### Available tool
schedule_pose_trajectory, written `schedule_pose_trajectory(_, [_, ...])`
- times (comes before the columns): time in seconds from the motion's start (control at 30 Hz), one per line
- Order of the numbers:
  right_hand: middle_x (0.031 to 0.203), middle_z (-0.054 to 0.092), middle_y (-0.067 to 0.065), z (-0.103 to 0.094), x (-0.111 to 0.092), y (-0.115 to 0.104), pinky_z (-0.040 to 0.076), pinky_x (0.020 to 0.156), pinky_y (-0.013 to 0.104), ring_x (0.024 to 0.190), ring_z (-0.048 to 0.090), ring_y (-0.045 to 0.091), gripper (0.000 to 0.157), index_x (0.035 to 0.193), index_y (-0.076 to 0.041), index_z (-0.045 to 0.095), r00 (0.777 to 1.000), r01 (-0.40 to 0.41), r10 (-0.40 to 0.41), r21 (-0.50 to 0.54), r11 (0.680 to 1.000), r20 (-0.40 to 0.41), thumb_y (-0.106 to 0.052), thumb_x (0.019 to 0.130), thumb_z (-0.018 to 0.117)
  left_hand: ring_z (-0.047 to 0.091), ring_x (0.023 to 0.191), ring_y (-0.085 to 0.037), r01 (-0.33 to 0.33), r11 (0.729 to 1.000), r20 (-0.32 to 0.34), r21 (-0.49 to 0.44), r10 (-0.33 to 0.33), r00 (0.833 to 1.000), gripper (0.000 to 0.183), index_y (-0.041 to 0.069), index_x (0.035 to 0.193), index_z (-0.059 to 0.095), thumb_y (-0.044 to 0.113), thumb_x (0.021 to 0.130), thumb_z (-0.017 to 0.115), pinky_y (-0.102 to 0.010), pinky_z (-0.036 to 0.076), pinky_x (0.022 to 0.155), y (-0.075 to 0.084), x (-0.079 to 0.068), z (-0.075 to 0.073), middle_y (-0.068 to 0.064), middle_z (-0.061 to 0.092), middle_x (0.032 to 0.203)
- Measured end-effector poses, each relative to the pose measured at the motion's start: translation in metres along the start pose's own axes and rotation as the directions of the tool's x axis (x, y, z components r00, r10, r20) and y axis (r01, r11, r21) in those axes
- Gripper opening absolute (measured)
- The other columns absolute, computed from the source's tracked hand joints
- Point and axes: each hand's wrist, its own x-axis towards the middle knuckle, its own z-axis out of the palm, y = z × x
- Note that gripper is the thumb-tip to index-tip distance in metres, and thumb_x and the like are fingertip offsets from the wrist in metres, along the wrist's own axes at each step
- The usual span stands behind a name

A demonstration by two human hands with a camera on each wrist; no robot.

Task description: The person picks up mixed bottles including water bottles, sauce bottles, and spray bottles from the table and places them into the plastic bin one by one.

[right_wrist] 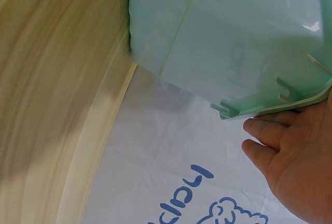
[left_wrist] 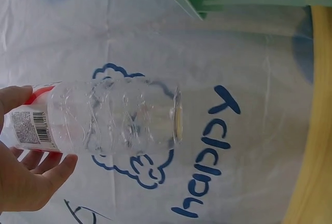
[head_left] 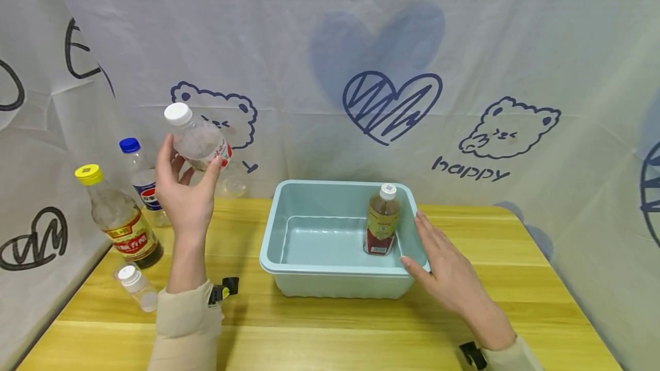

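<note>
My left hand (head_left: 187, 202) grips a clear plastic bottle (head_left: 198, 141) with a white cap and a red-and-white label, raised above the table and tilted. In the left wrist view the fingers and thumb close around the label of this see-through bottle (left_wrist: 114, 115), and no liquid shows in it. My right hand (head_left: 448, 271) rests against the right rim of a light blue plastic bin (head_left: 340, 269), its fingers fairly straight; the right wrist view shows the fingertips at the rim's underside. Inside the bin, at its right, a white-capped brown drink bottle (head_left: 382, 222) stands upright.
On the table's left stand a yellow-capped sauce bottle (head_left: 131, 239) holding some dark liquid, a blue-capped Pepsi bottle (head_left: 141, 173) and a small white-capped clear bottle (head_left: 138, 286). A printed cloth (head_left: 294, 73) hangs behind the wooden table (head_left: 289, 331).
</note>
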Motion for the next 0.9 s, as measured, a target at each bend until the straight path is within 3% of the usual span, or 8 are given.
schedule_pose_trajectory(0.33, [0.171,0.020,0.016,-0.001,0.000,0.000,0.030,0.121,0.060,0.150,0.034,0.044,0.081,0.164,0.000,0.021,1.000,0.000,0.000,0.004,1.000,0.000,-0.046,0.106,0.054,0.057,0.131,-0.022,-0.017,0.991,0.074,-0.129,0.026,0.997,0.074,0.010,0.151,0.051,0.000,0.086,0.083,-0.036,0.052,0.108,0.027,-0.010,0.001,-0.003,0.056,0.147])
schedule_pose_trajectory(0.63, [0.172,0.019,0.015,0.000,0.000,0.000,0.031,0.121,0.060,0.150,0.034,0.044,0.081,0.165,-0.001,0.021,1.000,-0.004,0.004,0.000,1.000,0.003,-0.047,0.106,0.054,0.059,0.130,-0.025,-0.030,0.988,0.172,-0.154,0.057,0.983,0.075,0.010,0.152,0.049,-0.004,0.086,0.082,-0.036,0.052,0.108,0.040,-0.019,0.005,-0.004,0.057,0.145])
schedule_pose_trajectory(0.77, [0.172,0.019,0.015,0.000,0.000,0.000,0.031,0.121,0.060,0.150,0.034,0.044,0.082,0.165,-0.001,0.021,1.000,-0.004,0.004,0.000,1.000,0.005,-0.047,0.106,0.054,0.058,0.131,-0.026,0.003,0.977,0.222,-0.215,0.045,0.974,0.077,0.010,0.153,0.048,-0.009,0.085,0.080,-0.035,0.052,0.108,0.044,-0.022,0.008,-0.006,0.056,0.146])
schedule_pose_trajectory(0.9, [0.171,0.019,0.015,-0.001,0.000,0.000,0.031,0.121,0.060,0.150,0.034,0.044,0.081,0.164,-0.001,0.021,1.000,-0.004,0.004,0.000,1.000,0.004,-0.047,0.106,0.054,0.057,0.132,-0.027,0.066,0.962,0.304,-0.265,0.018,0.953,0.079,0.009,0.154,0.046,-0.012,0.084,0.078,-0.035,0.051,0.109,0.048,-0.025,0.010,-0.008,0.054,0.147])
